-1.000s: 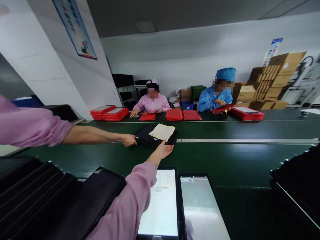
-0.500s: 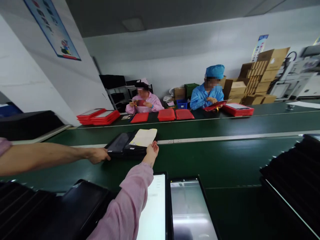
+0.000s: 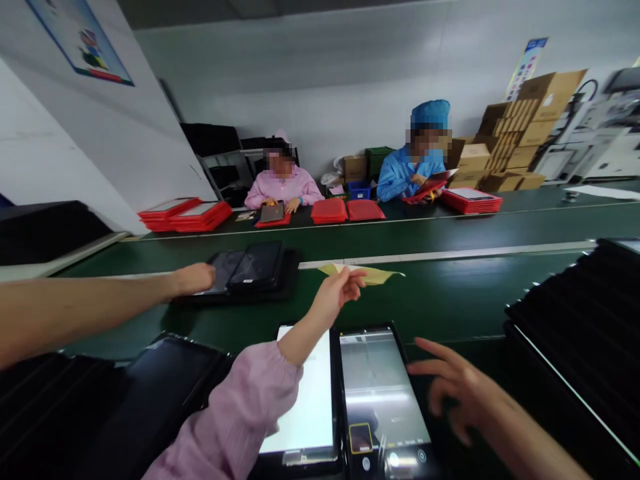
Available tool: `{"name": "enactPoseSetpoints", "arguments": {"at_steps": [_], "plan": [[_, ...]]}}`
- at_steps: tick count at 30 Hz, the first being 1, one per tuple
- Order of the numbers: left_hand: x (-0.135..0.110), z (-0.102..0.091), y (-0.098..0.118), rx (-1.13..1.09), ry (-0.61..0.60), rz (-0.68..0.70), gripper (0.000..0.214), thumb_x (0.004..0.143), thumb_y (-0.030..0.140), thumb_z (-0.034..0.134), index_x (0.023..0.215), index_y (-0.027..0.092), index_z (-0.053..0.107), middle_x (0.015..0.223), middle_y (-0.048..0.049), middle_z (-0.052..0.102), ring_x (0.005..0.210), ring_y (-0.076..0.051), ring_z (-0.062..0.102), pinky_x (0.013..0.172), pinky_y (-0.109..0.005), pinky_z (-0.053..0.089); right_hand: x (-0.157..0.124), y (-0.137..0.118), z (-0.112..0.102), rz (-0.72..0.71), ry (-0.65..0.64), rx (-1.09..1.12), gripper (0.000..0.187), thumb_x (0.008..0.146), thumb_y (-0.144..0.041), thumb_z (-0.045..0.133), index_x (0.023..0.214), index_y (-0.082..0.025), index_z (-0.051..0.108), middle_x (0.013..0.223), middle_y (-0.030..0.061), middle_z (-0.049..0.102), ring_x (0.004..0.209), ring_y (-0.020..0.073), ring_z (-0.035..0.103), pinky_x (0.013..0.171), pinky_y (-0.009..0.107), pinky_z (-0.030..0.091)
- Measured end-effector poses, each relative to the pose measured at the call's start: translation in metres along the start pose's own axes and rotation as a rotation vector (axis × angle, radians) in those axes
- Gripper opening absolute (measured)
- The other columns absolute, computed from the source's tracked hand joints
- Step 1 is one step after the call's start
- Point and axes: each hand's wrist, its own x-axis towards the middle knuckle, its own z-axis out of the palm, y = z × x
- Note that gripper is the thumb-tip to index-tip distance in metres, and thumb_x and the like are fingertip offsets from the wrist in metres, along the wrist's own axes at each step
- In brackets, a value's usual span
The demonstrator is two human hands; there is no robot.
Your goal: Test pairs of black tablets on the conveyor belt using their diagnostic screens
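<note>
My left hand [image 3: 336,298], in a pink sleeve, is closed on the edge of a yellowish sheet of paper [image 3: 379,275] held above the green conveyor belt. Below that arm lies a tablet with a bright white screen [image 3: 300,410], partly hidden by the wrist. A second tablet showing a camera screen [image 3: 380,380] lies right beside it. My right hand [image 3: 463,387] hovers at that tablet's right edge, fingers spread, holding nothing. Farther left, another person's hand [image 3: 197,277] rests on the dark tablets [image 3: 257,267] stacked on the belt.
Black tablets [image 3: 170,373] lie at the lower left. A stack of dark devices [image 3: 575,333] rises on the right. Across the green belt [image 3: 465,287], two people sit by red-sleeved piles [image 3: 330,211]. Cardboard boxes [image 3: 530,133] stand at the back right.
My left hand has moved right, lifting the paper off the dark tablets. My right hand has come into view. The co-worker's hand and the stacked tablets have shifted slightly.
</note>
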Motion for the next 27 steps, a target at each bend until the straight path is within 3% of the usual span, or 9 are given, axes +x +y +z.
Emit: {"name": "enactPoseSetpoints", "arguments": {"at_steps": [2,4,7,9,13,17,20,24,27], "plan": [[-0.035,0.011,-0.004,0.099,-0.144,0.044,0.033,0.099,0.040,0.074,0.078,0.015,0.080,0.067,-0.0042,0.070,0.056,-0.013,0.059,0.060,-0.026,0.051,0.012,0.003,0.018,0.098,-0.073,0.182,0.056,0.108,-0.068,0.041,0.132,-0.029,0.074,0.120,0.0144,0.081,0.091,0.0247,0.078,0.066,0.037,0.062],[-0.066,0.015,-0.011,0.218,-0.283,0.078,0.032,0.090,0.043,0.082,0.071,0.018,0.080,0.063,-0.0035,0.070,0.058,-0.016,0.062,0.064,-0.028,0.052,0.026,0.005,0.036,0.178,-0.151,0.425,0.067,0.095,-0.083,0.052,0.110,-0.025,0.081,0.108,0.0135,0.083,0.092,0.0276,0.077,0.069,0.039,0.062],[-0.099,0.010,-0.016,0.573,-0.509,0.285,0.042,0.102,0.046,0.062,0.072,0.021,0.077,0.074,-0.0052,0.076,0.069,-0.020,0.068,0.072,-0.031,0.054,0.043,0.001,0.056,0.267,-0.185,0.598,0.065,0.078,-0.086,0.072,0.069,-0.022,0.072,0.067,0.0057,0.070,0.067,0.0229,0.067,0.065,0.037,0.060],[-0.112,0.000,-0.012,0.784,-0.563,0.429,0.049,0.108,0.043,0.049,0.072,0.022,0.073,0.076,-0.0050,0.077,0.071,-0.019,0.069,0.070,-0.030,0.053,0.046,-0.004,0.064,0.288,-0.098,0.591,0.062,0.076,-0.084,0.076,0.067,-0.022,0.070,0.060,0.0034,0.066,0.062,0.0223,0.065,0.065,0.038,0.061],[-0.131,-0.019,0.010,0.952,-0.438,0.788,0.051,0.110,0.037,0.052,0.063,0.021,0.060,0.054,0.0010,0.060,0.051,-0.011,0.056,0.050,-0.023,0.043,0.041,-0.017,0.070,0.125,0.053,0.492,0.062,0.079,-0.082,0.076,0.095,-0.023,0.082,0.088,0.0086,0.081,0.098,0.0304,0.078,0.099,0.046,0.063],[-0.140,-0.018,0.024,0.920,-0.192,1.079,0.027,0.108,0.037,0.062,0.085,0.022,0.069,0.069,0.0014,0.065,0.059,-0.011,0.060,0.055,-0.023,0.049,0.033,-0.027,0.070,-0.092,0.017,0.384,0.046,0.093,-0.069,0.070,0.104,-0.026,0.085,0.095,0.0073,0.084,0.104,0.0293,0.080,0.104,0.048,0.063],[-0.137,-0.010,0.021,0.957,-0.111,1.126,0.022,0.105,0.044,0.066,0.097,0.025,0.073,0.085,-0.0008,0.069,0.072,-0.013,0.067,0.065,-0.025,0.055,0.030,-0.030,0.069,-0.192,-0.002,0.361,0.028,0.097,-0.053,0.071,0.103,-0.030,0.086,0.095,0.0044,0.085,0.098,0.0275,0.081,0.099,0.046,0.065],[-0.131,-0.007,0.016,0.999,-0.195,1.083,0.018,0.107,0.039,0.064,0.099,0.026,0.073,0.090,-0.0010,0.070,0.076,-0.013,0.068,0.069,-0.025,0.057,0.029,-0.030,0.066,-0.248,-0.025,0.349,0.020,0.097,-0.040,0.072,0.111,-0.032,0.085,0.107,0.0032,0.086,0.097,0.0270,0.082,0.096,0.045,0.067],[-0.128,-0.011,0.017,1.008,-0.257,1.042,0.011,0.107,0.032,0.065,0.105,0.025,0.073,0.094,-0.0017,0.072,0.079,-0.013,0.070,0.070,-0.024,0.058,0.030,-0.026,0.062,-0.271,-0.017,0.259,0.023,0.098,-0.039,0.070,0.115,-0.032,0.084,0.102,0.0029,0.087,0.091,0.0263,0.083,0.096,0.045,0.067]]}}
